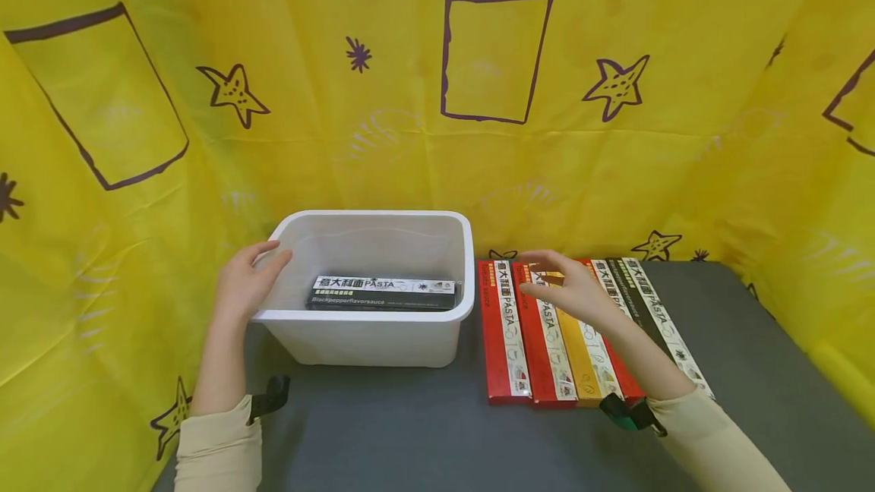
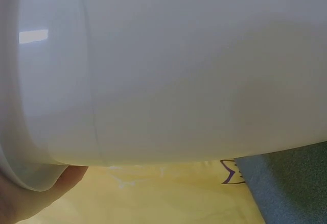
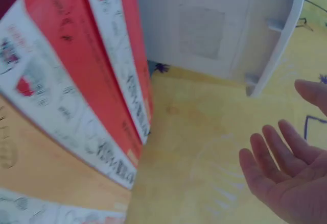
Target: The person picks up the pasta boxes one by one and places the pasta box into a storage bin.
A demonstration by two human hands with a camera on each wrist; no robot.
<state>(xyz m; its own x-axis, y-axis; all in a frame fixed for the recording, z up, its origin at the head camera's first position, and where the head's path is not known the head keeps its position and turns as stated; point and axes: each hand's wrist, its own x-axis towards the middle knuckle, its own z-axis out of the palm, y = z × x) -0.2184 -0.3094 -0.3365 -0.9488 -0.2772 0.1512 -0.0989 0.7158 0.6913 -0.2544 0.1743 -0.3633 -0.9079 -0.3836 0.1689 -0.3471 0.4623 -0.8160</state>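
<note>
A white plastic bin (image 1: 372,336) stands left of centre, with a black pepper pasta box (image 1: 383,302) lying inside it. My left hand (image 1: 249,279) holds the bin's left rim, the thumb on the inner side. In the left wrist view, the bin's wall (image 2: 168,81) fills most of the picture and part of the hand (image 2: 46,198) shows beneath the rim. My right hand (image 1: 570,291) hovers over the pasta boxes at right, fingers apart and slightly bent, holding nothing. Beneath it lie a red pasta box (image 1: 497,325), a second red box (image 1: 543,355) and a yellow-orange box (image 1: 581,359).
Farther right lie another red box (image 1: 625,378), partly hidden by the right forearm, and a black pasta box (image 1: 645,306). The boxes lie side by side on the dark grey table (image 1: 383,431). A yellow patterned cloth (image 1: 383,150) surrounds the back and sides.
</note>
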